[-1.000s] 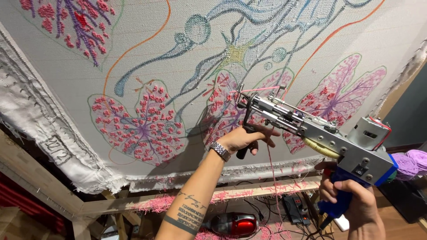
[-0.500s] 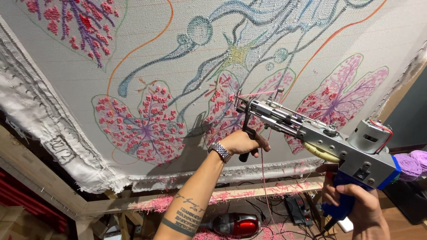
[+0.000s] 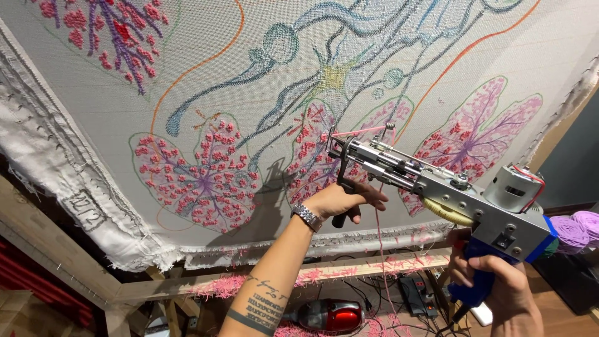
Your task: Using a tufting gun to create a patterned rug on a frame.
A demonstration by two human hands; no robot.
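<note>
We see a big tufting cloth (image 3: pixel 206 93) stretched on a wooden frame (image 3: pixel 75 268), filling most of the view. It carries a partly tufted design w/ pink and purple leaf shapes, blue-green swirls and thin orange lines. Its frayed white edge hangs thick along the left and bottom.

Next in size is the tufting gun (image 3: pixel 437 187), silver metal w/ a blue grip and a round motor at the back. It sits in front of the lower right part of the cloth, nose pointing up-left at a pink leaf in the middle. We can't tell if the tip touches the cloth. A pink yarn strand (image 3: pixel 379 249) runs to the nose and hangs down below the gun.

Our left hand (image 3: pixel 340 200) is curled tight around the gun's black front handle, thumb on top, a metal watch (image 3: pixel 307 217) on the wrist and a tattoo on the forearm. Our right hand (image 3: pixel 499 290) is wrapped round the blue rear grip, fingers closed.

Below the frame, a red vacuum cleaner (image 3: pixel 327 315) lies on the floor among pink yarn scraps and cables. Purple yarn balls (image 3: pixel 577 228) sit at the far right.
</note>
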